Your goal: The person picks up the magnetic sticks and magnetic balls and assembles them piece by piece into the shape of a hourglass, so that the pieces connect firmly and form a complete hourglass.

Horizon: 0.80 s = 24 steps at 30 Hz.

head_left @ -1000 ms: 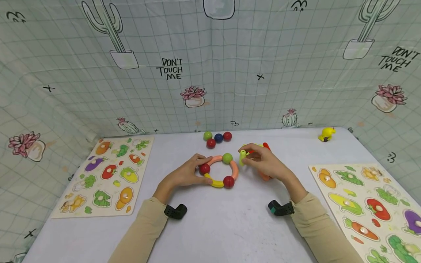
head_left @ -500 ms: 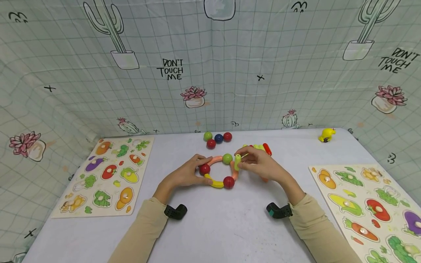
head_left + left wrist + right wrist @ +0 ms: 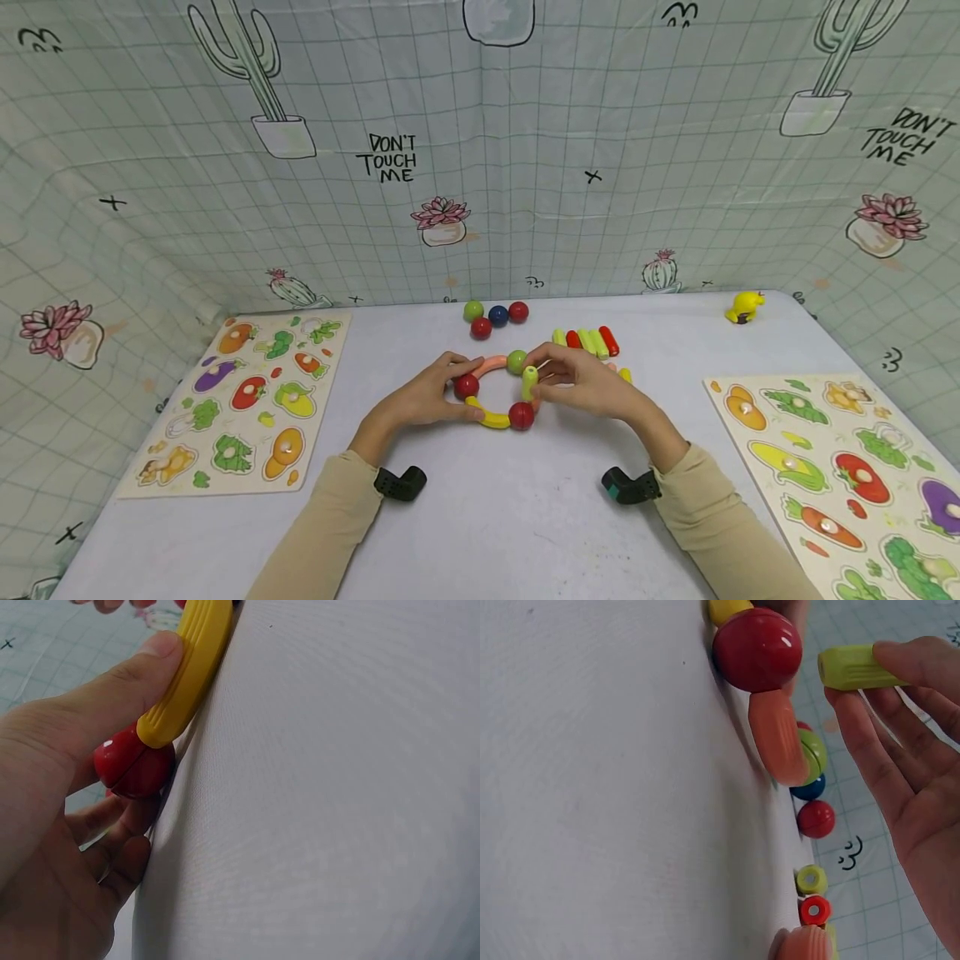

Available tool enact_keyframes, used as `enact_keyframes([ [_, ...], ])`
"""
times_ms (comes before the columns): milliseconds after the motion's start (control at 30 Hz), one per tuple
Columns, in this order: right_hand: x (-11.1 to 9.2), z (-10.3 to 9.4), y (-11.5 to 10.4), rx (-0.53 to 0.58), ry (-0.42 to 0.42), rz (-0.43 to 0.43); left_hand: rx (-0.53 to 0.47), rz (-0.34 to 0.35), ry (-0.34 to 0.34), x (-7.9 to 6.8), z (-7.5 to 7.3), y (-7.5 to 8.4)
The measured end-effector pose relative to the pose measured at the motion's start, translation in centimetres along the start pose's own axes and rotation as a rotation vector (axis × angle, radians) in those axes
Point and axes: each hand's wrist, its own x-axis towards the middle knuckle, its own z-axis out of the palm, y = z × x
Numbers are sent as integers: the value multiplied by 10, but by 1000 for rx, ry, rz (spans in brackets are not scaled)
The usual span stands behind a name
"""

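A ring of red and green balls joined by curved rods lies on the white table. My left hand [image 3: 420,396] holds its left side. The left wrist view shows the thumb pressing the yellow curved rod [image 3: 187,682], with other fingers behind the red ball [image 3: 135,766]. My right hand [image 3: 581,379] pinches a short yellow-green straight rod [image 3: 529,379] upright over the ring's right side, between thumb and fingers. In the right wrist view that rod is apart from the orange-pink curved rod [image 3: 776,735] and the red ball [image 3: 757,649]. The green ball [image 3: 517,362] sits close to the right fingertips.
Several loose balls [image 3: 498,316] lie behind the ring. A row of red and green straight rods [image 3: 592,342] is behind the right hand, with curved rods partly hidden by it. Vegetable puzzle boards flank them, left [image 3: 251,433] and right [image 3: 813,433]. A yellow toy [image 3: 745,307] stands back right.
My right hand has moved left with the yellow-green rod, from beside the ring to over its right side, uncovering the row of straight rods. The left hand stays in place.
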Motion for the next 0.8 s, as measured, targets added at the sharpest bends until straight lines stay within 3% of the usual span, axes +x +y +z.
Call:
enact_keyframes([
  [433,1,5,-1,6,-104,-21,7,-8,7,-1,1,1],
  [800,1,6,-1,19,-137,-28,2,-8,4,-2,0,2],
])
